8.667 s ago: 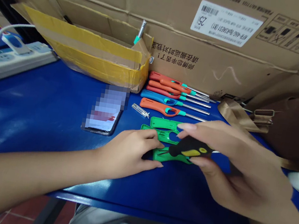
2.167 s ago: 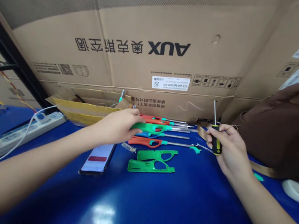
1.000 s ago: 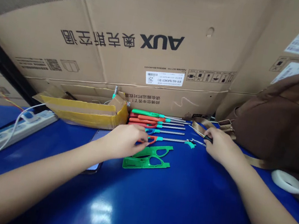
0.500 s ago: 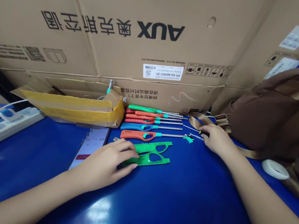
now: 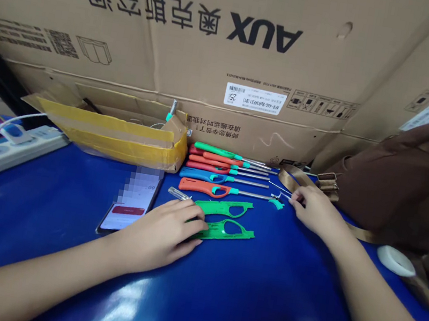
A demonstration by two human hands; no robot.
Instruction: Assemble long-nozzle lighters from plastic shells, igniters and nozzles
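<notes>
My left hand (image 5: 173,230) is closed over the left end of a green lighter handle half (image 5: 230,231), hollow side up on the table. Just behind it lies a second green handle half (image 5: 223,207). A clear plastic piece (image 5: 179,193) pokes out above my knuckles. My right hand (image 5: 314,211) pinches the end of a thin white wire (image 5: 285,195), its fingertips low over the table. Left of those fingertips is a teal trigger (image 5: 276,205), near the metal tip of an orange lighter (image 5: 204,187).
Several long-necked lighters, including a blue lighter (image 5: 200,174), lie side by side at the back. Nearby are a taped cardboard box (image 5: 120,140), a phone (image 5: 128,212), a power strip (image 5: 49,138), a white oval object (image 5: 396,261) and a brown bag (image 5: 404,169).
The camera view has shifted. My right hand has moved from the thin rod to the white wire nearer the teal trigger. My left hand stays on the green handle half.
</notes>
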